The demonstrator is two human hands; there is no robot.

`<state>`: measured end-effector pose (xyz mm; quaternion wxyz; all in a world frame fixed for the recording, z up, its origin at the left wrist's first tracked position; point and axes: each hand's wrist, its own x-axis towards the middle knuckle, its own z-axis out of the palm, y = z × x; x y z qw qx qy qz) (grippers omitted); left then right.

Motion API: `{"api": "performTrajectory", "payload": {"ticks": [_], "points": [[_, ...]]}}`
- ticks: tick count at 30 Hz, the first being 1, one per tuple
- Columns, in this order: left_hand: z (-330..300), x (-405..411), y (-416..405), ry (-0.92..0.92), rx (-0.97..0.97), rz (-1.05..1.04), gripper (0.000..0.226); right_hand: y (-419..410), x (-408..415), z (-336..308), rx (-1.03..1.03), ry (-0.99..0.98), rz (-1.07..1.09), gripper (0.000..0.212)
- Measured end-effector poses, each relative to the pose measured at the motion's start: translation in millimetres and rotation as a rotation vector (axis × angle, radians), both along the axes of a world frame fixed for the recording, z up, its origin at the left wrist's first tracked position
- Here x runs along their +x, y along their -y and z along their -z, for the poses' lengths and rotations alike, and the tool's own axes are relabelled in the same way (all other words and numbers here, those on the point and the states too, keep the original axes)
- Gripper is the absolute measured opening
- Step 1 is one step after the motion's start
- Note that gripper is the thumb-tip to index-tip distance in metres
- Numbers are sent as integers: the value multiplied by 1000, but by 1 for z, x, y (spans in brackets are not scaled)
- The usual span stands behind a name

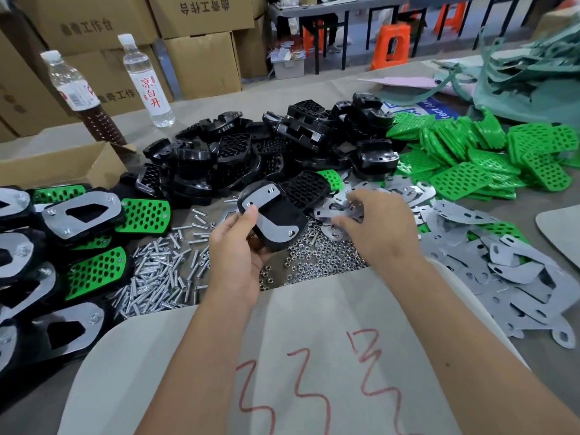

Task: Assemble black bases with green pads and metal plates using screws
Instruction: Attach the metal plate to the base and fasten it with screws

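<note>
Left hand point(233, 255) grips the black base point(276, 227) slanting down-right, while the curled right hand point(373, 224) picks among metal plates point(345, 208) just beside it, grasp unclear.

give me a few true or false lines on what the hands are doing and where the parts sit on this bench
1. The left hand holds a black base with a curved metal plate on it. True.
2. The right hand is picking up a green pad. False: it reaches into the loose metal plates.
3. The screws lie left of the nuts. True.
4. The green pads are piled at the far left. False: they lie far right.
5. Both water bottles lie flat. False: both stand.
</note>
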<state>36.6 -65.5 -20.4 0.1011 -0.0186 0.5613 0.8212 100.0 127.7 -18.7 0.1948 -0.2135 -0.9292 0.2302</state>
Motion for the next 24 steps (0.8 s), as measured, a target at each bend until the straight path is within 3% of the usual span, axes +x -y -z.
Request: {"api": "performTrajectory", "payload": {"ticks": [3,6,9,13,17,24], "points": [[0,-1,1,14,12,2,14,3,4,-1,-16,-182,1,16],[-1,-1,2,19,7,0,14,6,6,-6,15,-514,92,18],[-1,-1,3,17,0,-5,14,9,5,-8,-128,-725,118,13],[-1,-2,2,22,-8,-10,14,12,2,-9,-604,-743,46,20],[1,-3,0,7,-24,-12,12,21,0,-8,-1014,-705,-56,12],[2,-3,-1,7,-30,-17,10,27,-4,-2,-1001,-601,-84,12]]}}
